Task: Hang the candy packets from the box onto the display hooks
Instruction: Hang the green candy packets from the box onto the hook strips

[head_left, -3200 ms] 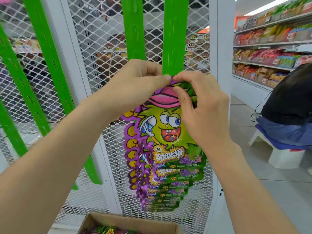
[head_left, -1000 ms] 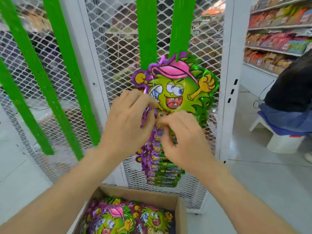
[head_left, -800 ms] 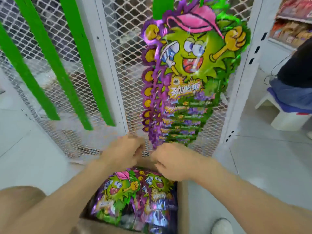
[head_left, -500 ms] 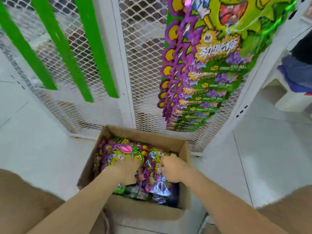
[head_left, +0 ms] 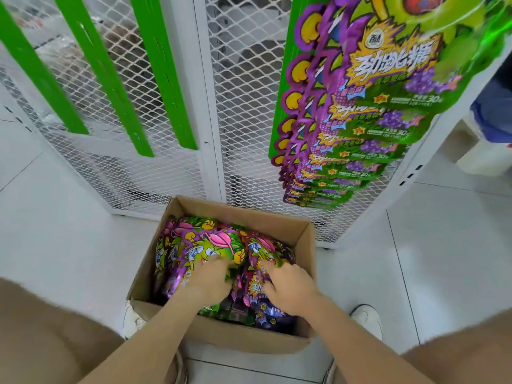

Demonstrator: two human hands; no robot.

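Observation:
An open cardboard box (head_left: 243,210) stands on the floor between my feet, full of green and purple candy packets (head_left: 205,245) with a cartoon face. Both my hands are inside it. My left hand (head_left: 210,281) reaches into the left pile, and its fingertips are blurred and sunk among the packets. My right hand (head_left: 291,289) lies on the right pile with its index finger stretched out over a packet. Above the box, a column of several hung packets (head_left: 360,120) overlaps down a green hook strip (head_left: 279,106) on the mesh panel.
Three more green hook strips (head_left: 163,79) slant across the white mesh panels (head_left: 243,106) at left and carry nothing. My white shoes (head_left: 368,320) flank the box. A seated person's clothing and a white stool (head_left: 482,159) are at the right edge.
My hands left the packet hung on the strip, dropped down to the box and went in among the packets. My view tilted downward and the hung column slid up the frame.

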